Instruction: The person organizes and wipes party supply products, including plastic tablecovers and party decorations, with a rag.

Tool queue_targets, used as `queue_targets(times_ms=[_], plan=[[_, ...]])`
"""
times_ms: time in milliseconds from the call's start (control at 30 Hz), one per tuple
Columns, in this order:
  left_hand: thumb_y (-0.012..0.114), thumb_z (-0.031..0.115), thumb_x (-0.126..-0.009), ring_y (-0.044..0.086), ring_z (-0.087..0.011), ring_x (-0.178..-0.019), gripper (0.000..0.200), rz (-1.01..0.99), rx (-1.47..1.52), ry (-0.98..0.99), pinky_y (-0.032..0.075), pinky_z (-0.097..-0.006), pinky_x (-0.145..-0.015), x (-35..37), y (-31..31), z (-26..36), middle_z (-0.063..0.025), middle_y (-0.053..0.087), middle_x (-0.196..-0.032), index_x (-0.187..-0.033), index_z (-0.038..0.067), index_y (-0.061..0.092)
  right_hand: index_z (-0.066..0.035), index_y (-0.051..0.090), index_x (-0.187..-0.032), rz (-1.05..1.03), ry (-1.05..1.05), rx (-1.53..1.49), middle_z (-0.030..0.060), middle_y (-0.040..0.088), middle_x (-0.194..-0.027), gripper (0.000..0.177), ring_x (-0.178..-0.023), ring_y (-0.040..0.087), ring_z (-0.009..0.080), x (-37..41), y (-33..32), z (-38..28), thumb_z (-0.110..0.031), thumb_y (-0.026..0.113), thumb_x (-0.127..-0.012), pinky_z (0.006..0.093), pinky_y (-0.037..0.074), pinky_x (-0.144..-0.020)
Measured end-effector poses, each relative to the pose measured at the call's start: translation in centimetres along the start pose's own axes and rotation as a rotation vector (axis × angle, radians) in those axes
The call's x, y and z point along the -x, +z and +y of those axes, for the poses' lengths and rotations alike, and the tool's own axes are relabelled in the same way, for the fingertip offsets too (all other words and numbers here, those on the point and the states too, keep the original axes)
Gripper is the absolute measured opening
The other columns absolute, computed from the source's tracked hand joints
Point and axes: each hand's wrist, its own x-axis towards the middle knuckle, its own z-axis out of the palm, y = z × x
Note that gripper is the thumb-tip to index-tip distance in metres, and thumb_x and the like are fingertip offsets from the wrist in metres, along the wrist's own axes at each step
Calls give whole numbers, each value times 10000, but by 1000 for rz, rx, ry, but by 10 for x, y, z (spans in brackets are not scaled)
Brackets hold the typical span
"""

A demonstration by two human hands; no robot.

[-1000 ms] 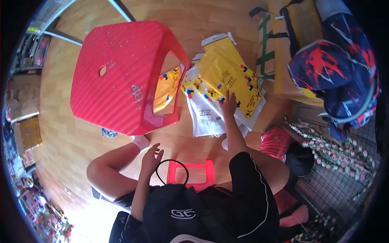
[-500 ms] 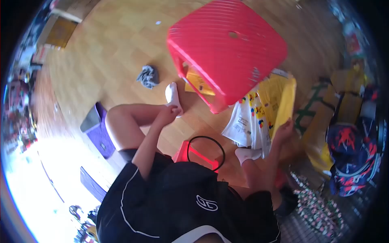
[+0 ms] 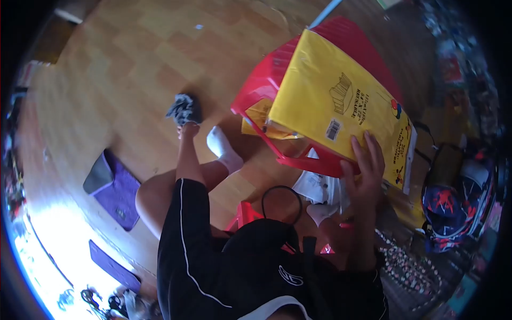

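My left hand point(image 3: 188, 128) is closed at the lower end of a crumpled grey cloth point(image 3: 183, 108) on the wooden floor; the cloth partly hides the fingers. A flat yellow plastic table cover packet point(image 3: 341, 90), printed with a drawing and a barcode, lies across the red plastic stool point(image 3: 258, 80). My right hand point(image 3: 367, 162) rests on the packet's near edge, its fingers spread. Another yellow packet point(image 3: 261, 114) shows under the stool. White printed packaging point(image 3: 314, 184) lies on the floor below the stool, partly hidden.
A black ring point(image 3: 281, 204) stands by a small red plastic piece point(image 3: 246, 213) before my body. Purple slippers point(image 3: 120, 194) lie at left. A dark patterned bag point(image 3: 450, 194) and a beaded floral heap point(image 3: 408, 266) are at right. My socked foot point(image 3: 221, 146) is near the cloth.
My right hand has brought the yellow packet from beside the stool up onto its top, and its fingers have spread. My left hand has moved from my foot to the grey cloth.
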Motion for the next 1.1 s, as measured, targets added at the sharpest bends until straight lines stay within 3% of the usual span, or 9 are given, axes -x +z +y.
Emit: queue_targets(times_ms=[100, 167, 300, 433, 533, 600, 667, 800, 1100], plan=[[578, 430, -716, 54, -428, -1269, 580, -14, -22, 227, 119, -517, -1011, -29, 21, 2, -114, 349, -1321, -1245, 260, 410, -99, 410, -1242, 16, 63, -31, 157, 321, -1315, 741, -1219, 285, 356, 8, 12, -7, -474, 656, -652, 536, 189, -970], [577, 450, -702, 12, -496, -1240, 697, 82, -22, 352, -22, -511, -1017, -36, 36, 1, -124, 377, -1302, -1314, 276, 294, -100, 405, -1243, 57, 75, -12, 157, 324, -1313, 749, -1222, 279, 359, 10, 19, -4, -472, 663, -646, 541, 181, -971], [494, 196, -729, 426, -333, -1105, 458, 317, -122, 208, 420, -452, -831, -8, 43, 6, -200, 499, -1108, -1184, 168, 452, -96, 407, -1233, 112, 108, 82, 172, 292, -1327, 755, -1252, 220, 357, 12, 32, -6, -461, 682, -632, 556, 155, -972], [495, 270, -741, 541, -301, -962, 332, 333, -16, 322, 423, -372, -837, 15, 27, 20, -161, 585, -989, -1012, 108, 599, -92, 324, -1281, 196, 264, 93, 189, 225, -1350, 808, -1275, 154, 351, 18, 37, -21, -403, 701, -638, 561, 124, -978], [511, 341, -744, 559, -307, -924, 378, 390, 325, 275, 417, -379, -834, 56, 10, 40, -156, 608, -936, -1024, 106, 607, -79, 214, -1317, 646, 302, -142, 177, 164, -1373, 842, -1288, 108, 329, 39, 60, -26, -297, 704, -668, 504, 105, -1011], [531, 380, -741, 582, -312, -870, 407, 399, 464, 295, 420, -374, -820, 92, -9, 51, -160, 618, -898, -1032, 105, 603, -60, 145, -1322, 756, 743, -755, 144, 170, -1371, 845, -1284, 135, 265, 60, 81, -31, -212, 688, -693, 410, 144, -1027], [544, 360, -746, 598, -277, -850, 390, 405, 661, 396, 436, -351, -784, 133, -26, 61, -152, 623, -888, -1020, 90, 609, -43, 160, -1314, 507, 760, -1572, 116, 226, -1339, 820, -1257, 202, 200, 79, 124, -8, -146, 684, -692, 330, 201, -1013], [555, 174, -791, 571, -120, -747, 271, 378, 1086, 552, 443, -243, -689, 220, -60, 78, -76, 623, -758, -963, -29, 609, -27, 350, -1191, 310, 667, -1262, 81, 477, -1104, 671, -1029, 446, 180, 66, 140, 13, -174, 728, -657, 323, 329, -911], [462, 34, -809, 534, -142, -878, 220, 840, 1289, 1176, 410, -258, -818, 443, -127, 30, -88, 577, -942, -997, -43, 546, -3, 404, -1083, 309, 356, -1260, 102, 528, -1013, 628, -926, 518, 182, 123, 112, -16, -250, 755, -626, 302, 409, -808]])
